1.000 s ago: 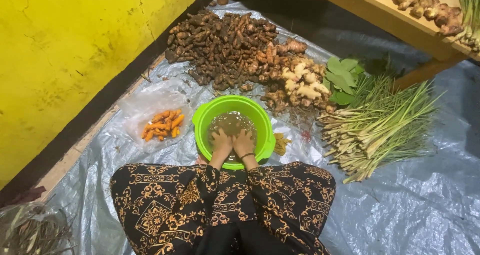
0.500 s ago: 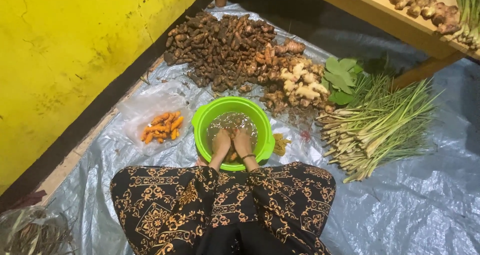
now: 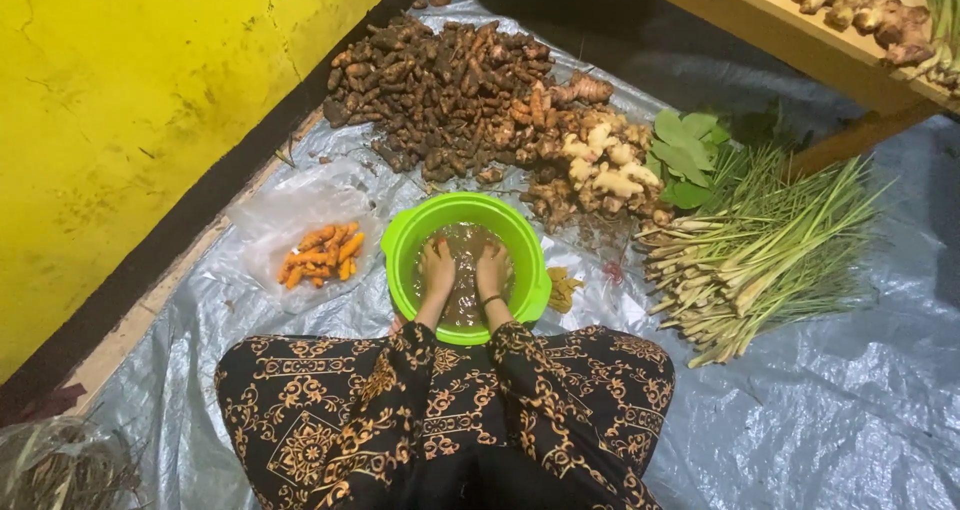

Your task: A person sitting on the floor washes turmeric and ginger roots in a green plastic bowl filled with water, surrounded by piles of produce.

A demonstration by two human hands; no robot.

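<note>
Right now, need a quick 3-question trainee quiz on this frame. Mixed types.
1. True or false: both hands are inside the green basin.
2. What lies on the clear plastic sheet beside the basin? A) peeled orange roots B) green leaves C) stalks
3. Fill in: the water in the basin looks ____.

Key
1. True: left hand and right hand are both in it.
2. A: the peeled orange roots.
3. Murky brown.
</note>
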